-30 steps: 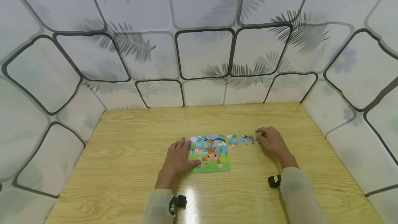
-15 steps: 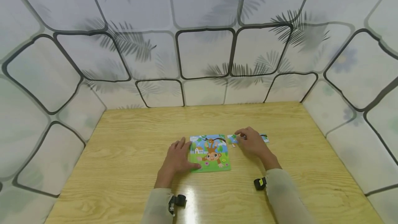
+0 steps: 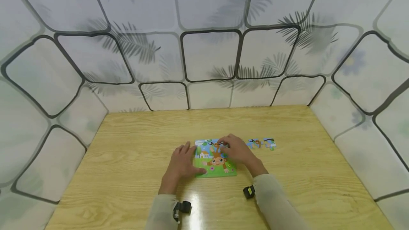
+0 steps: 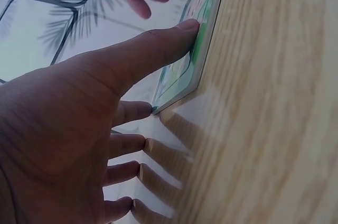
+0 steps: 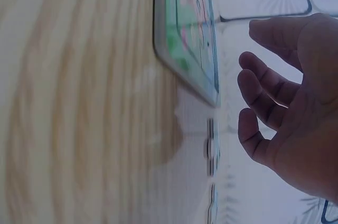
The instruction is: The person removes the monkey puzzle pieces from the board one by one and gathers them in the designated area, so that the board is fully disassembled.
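Note:
A square monkey puzzle [image 3: 218,171] lies flat on the table. My left hand [image 3: 181,162] spans its left side, the thumb [image 4: 174,42] resting on the lower left corner and the fingers along the left edge. Over the puzzle's upper right part hovers my right hand [image 3: 239,150], fingers loosely bent. Its thumb [image 5: 272,31] stands apart from the fingers in the right wrist view, with nothing visible between them. Just right of the board lies a loose puzzle piece [image 5: 213,147], hidden behind the right hand in the head view.
Two more puzzle pieces, a middle piece [image 3: 254,143] and a right piece [image 3: 270,143], lie in a row on the wooden table [image 3: 143,130]. Patterned fabric walls [image 3: 207,95] enclose the table at the back and both sides.
My right hand has swept left, from the far right piece across the row to above the puzzle. The pieces it passed lie in the same places. My left hand has stayed put.

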{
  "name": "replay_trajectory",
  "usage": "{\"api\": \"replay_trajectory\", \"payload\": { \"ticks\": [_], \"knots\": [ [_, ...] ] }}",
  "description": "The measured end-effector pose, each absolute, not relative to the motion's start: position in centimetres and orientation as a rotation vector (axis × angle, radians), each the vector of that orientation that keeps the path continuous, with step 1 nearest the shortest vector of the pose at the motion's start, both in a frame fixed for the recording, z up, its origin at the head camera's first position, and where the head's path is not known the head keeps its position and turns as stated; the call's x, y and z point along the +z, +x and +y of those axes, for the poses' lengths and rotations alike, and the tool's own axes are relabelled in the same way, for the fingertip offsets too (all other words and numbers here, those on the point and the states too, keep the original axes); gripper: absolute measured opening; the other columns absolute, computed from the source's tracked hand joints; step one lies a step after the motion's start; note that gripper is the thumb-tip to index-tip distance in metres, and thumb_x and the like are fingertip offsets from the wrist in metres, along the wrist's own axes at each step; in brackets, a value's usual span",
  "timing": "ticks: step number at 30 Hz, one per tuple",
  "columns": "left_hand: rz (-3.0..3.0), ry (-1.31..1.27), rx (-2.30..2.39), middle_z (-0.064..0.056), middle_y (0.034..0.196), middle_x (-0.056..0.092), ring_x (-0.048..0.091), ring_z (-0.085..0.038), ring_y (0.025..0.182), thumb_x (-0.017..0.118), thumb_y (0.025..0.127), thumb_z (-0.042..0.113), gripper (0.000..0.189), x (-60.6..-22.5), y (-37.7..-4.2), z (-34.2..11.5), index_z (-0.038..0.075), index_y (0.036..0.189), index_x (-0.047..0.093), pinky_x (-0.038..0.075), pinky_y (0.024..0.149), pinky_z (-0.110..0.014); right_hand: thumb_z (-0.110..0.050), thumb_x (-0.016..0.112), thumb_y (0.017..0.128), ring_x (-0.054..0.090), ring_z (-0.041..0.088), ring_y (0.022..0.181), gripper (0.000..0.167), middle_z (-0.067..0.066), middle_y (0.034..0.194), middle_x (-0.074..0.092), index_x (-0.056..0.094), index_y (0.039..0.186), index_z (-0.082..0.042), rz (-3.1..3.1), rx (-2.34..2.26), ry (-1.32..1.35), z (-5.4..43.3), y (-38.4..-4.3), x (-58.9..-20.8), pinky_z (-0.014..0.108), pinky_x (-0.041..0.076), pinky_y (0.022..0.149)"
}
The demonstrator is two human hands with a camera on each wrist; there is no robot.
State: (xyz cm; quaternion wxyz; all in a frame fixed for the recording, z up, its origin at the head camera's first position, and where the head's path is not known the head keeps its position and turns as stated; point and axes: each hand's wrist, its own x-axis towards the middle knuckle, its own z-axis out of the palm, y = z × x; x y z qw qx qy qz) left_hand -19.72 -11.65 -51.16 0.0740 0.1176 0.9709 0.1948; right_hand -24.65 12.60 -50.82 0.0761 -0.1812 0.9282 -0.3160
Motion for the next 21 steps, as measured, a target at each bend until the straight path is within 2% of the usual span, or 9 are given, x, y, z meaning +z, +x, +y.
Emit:
{"api": "replay_trajectory", "payload": {
  "ticks": [5,14,21],
  "knots": [
    [2.925,0.331,0.572,-0.017,0.157,0.03,0.031,-0.043,0.141,0.074,0.07,0.066,0.098,-51.3,-19.6,-11.5,0.012,0.146,0.043,0.026,0.115,-0.059,-0.025,0.06,0.095,0.056,0.014,0.091,0.026,0.0,0.108,0.057,0.067,0.12,-0.021,2.726,-0.922,-0.599,10.8,-24.1,-50.7,0.032,0.05,0.073],
    [2.937,0.296,0.549,-0.015,0.157,0.032,0.032,-0.04,0.141,0.073,0.069,0.068,0.097,-51.2,-19.6,-11.5,0.016,0.146,0.043,0.03,0.108,-0.065,-0.029,0.066,0.09,0.05,0.009,0.079,0.033,-0.002,0.104,0.054,0.067,0.122,-0.019,2.746,-0.719,-0.715,8.8,-23.6,-50.7,0.028,0.046,0.069],
    [2.938,0.279,0.559,-0.014,0.154,0.035,0.033,-0.04,0.14,0.074,0.069,0.067,0.096,-51.1,-19.6,-11.3,0.018,0.146,0.043,0.029,0.109,-0.064,-0.04,0.068,0.088,0.057,0.013,0.089,0.038,0.001,0.112,0.057,0.067,0.122,-0.021,2.791,-0.567,-0.753,8.2,-23.6,-51.1,0.038,0.051,0.082]
  ]
}}
